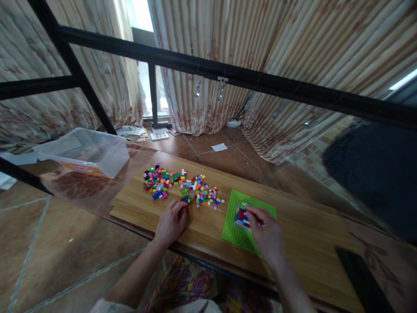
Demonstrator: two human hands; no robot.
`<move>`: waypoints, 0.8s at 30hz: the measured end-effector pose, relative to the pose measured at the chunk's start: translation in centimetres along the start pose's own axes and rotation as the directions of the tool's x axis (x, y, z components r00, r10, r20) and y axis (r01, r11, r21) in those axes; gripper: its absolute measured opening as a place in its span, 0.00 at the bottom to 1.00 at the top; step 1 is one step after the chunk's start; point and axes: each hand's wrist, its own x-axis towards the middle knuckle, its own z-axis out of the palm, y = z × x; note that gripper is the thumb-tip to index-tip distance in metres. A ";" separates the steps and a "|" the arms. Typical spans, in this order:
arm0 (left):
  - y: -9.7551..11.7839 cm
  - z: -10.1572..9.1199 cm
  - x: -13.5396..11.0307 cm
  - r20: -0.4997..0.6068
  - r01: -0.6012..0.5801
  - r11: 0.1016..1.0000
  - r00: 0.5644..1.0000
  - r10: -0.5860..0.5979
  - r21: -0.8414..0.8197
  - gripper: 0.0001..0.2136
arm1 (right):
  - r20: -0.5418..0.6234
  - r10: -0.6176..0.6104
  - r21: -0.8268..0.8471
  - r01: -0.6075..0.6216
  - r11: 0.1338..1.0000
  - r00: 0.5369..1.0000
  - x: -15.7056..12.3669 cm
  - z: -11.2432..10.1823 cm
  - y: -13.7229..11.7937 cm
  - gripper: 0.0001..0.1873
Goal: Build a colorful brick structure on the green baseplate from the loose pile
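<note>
A green studded baseplate [230, 224] lies on the wooden board, bearing a small block of red, blue and white toy bricks [241, 214]. My right hand [267, 232] reaches over that block, thumb and fingers pinched together at its upper right part; whatever they grip is hidden. To the left, my left hand [171, 222] rests on the board at the near edge of a pile of loose toy bricks [202, 193]. Its fingers are closed, with a small red brick [186, 207] showing at the fingertips. Blue and green bricks lie just beyond them.
A clear plastic bin [112, 161] stands left of the wooden board [306, 243]. A black metal bar [182, 63] crosses above the far side. One dark flat object [361, 274] lies at the right. Papers [132, 132] and curtains [208, 100] are beyond.
</note>
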 end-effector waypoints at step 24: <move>-0.5 0.0 0.1 0.006 -0.013 0.999 1.000 0.013 0.032 0.07 | 0.059 -0.135 -0.194 0.144 0.970 0.989 3.7 -0.6 5.2 0.16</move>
